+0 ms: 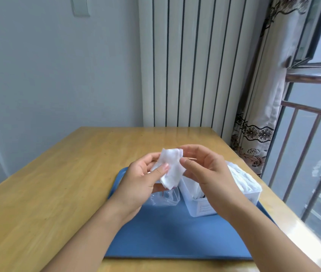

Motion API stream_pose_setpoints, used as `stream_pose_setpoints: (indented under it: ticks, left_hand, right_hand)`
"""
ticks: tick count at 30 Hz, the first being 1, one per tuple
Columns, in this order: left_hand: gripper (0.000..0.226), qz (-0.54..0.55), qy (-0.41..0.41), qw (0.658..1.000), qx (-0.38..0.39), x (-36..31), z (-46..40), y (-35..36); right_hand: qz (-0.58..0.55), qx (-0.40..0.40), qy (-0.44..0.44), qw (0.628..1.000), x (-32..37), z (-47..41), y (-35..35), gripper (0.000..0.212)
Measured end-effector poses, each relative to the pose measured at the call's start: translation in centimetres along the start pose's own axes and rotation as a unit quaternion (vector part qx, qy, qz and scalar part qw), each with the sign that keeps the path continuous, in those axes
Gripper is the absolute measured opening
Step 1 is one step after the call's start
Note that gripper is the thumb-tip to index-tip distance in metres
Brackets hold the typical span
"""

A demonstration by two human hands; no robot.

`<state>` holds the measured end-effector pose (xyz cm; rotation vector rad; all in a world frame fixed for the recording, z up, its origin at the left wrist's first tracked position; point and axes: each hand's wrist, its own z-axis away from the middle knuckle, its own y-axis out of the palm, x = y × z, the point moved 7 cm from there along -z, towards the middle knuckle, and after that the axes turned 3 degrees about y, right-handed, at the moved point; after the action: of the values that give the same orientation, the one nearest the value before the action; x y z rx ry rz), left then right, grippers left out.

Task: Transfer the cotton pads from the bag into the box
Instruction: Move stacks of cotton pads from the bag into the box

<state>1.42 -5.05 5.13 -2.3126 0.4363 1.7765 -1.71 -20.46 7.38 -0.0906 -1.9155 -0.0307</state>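
My left hand (140, 179) holds a small stack of white cotton pads (172, 168) above the blue tray (175, 238), thumb pressed on its front. My right hand (204, 171) is at the stack's right edge, with the forefinger on its top corner and the thumb by its side. A clear plastic bag (164, 198) lies crumpled on the tray under my left hand. To its right stands a white plastic box (204, 207), with white pads (242, 177) showing in its far half. My right hand hides much of the box's inside.
The tray sits on a wooden table (57, 173) near its right edge. A white radiator (185, 61) stands behind the table. A patterned curtain (257, 118) and a window with metal railings (312, 154) are on the right.
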Motion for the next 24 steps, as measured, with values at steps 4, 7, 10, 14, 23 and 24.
stream_pose_setpoints:
  ticks: [4, 7, 10, 14, 23, 24]
  left_hand:
    - [0.027, -0.009, 0.012, 1.000, -0.018, 0.3, 0.0, 0.4]
    - [0.025, -0.012, 0.026, 0.999, -0.023, 0.4, 0.1, 0.7]
    - [0.025, 0.036, 0.009, 0.999, -0.010, 0.6, 0.1, 1.1]
    - [0.031, 0.125, -0.037, 0.991, 0.021, 1.0, 0.1, 1.7]
    - [0.035, 0.252, -0.074, 0.965, -0.024, 1.6, -0.3, 1.3]
    - [0.035, 0.259, -0.076, 0.963, -0.025, 1.6, -0.3, 1.3]
  right_hand:
    - [0.014, -0.039, -0.011, 0.999, 0.3, 0.1, -0.5, 0.014]
    - [0.014, -0.055, -0.005, 0.998, 0.2, 0.0, -0.6, 0.007]
    - [-0.008, -0.073, 0.021, 0.997, -0.4, -0.2, -0.9, 0.007]
    - [-0.068, -0.076, 0.045, 0.994, -0.6, -0.2, -1.2, 0.011]
    - [-0.138, -0.098, 0.031, 0.985, 0.3, -0.2, -1.7, 0.017]
    - [-0.154, -0.099, 0.028, 0.983, 0.4, -0.3, -2.0, 0.018]
